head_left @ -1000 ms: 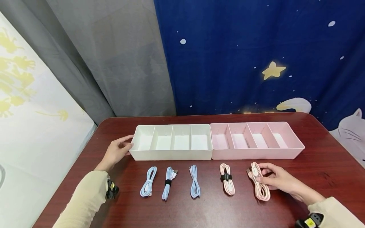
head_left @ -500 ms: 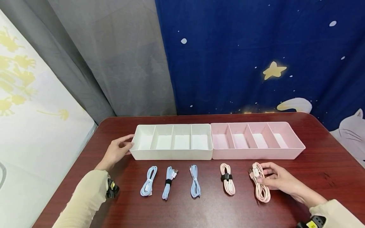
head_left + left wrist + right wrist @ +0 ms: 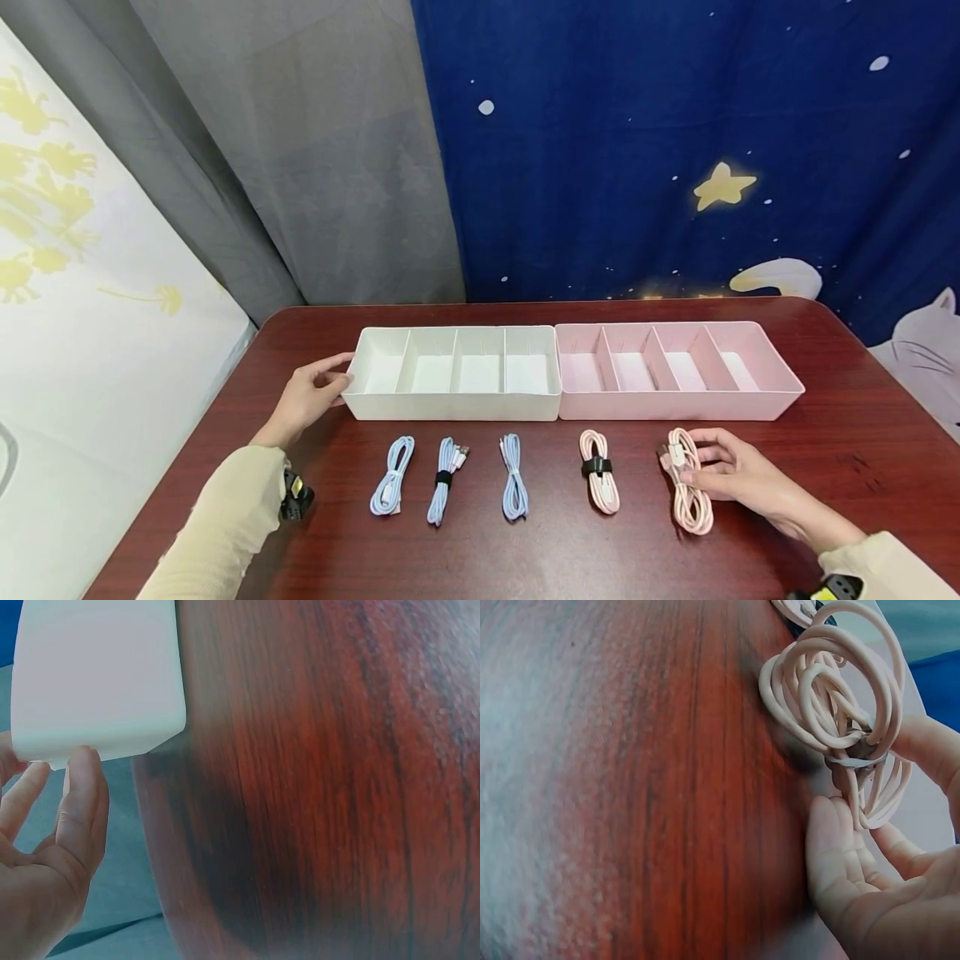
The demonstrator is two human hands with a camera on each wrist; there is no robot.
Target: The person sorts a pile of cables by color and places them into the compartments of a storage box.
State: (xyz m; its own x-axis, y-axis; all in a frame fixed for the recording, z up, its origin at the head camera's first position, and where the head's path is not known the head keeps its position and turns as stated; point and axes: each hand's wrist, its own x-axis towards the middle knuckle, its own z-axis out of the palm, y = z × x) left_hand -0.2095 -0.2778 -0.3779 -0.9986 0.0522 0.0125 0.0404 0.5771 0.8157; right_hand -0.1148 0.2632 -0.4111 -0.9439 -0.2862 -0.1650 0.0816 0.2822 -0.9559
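Note:
My right hand (image 3: 738, 475) pinches a coiled pale pink USB cable (image 3: 693, 504) between thumb and fingers, in front of the pink tray. In the right wrist view, a thin white tie (image 3: 855, 761) circles the loops near the fingertips. At the far left of the trays, my left hand (image 3: 303, 404) touches the end wall of a white divided tray (image 3: 457, 408) with extended fingers. Another pink cable (image 3: 599, 483), bound with a black strap, lies to the left of the held one. Further left on the table are three light blue cables, among them one with a black strap (image 3: 443, 478).
A pink divided tray (image 3: 675, 407) stands end to end with the white one. Both rest toward the back of a dark red wooden table (image 3: 420, 558). Behind it hang a grey curtain (image 3: 322, 167) and a blue starry curtain (image 3: 600, 167).
The held pink cable has turned slightly, its plug end drifting a little to the right with my right hand. My left hand stays at the white tray's end.

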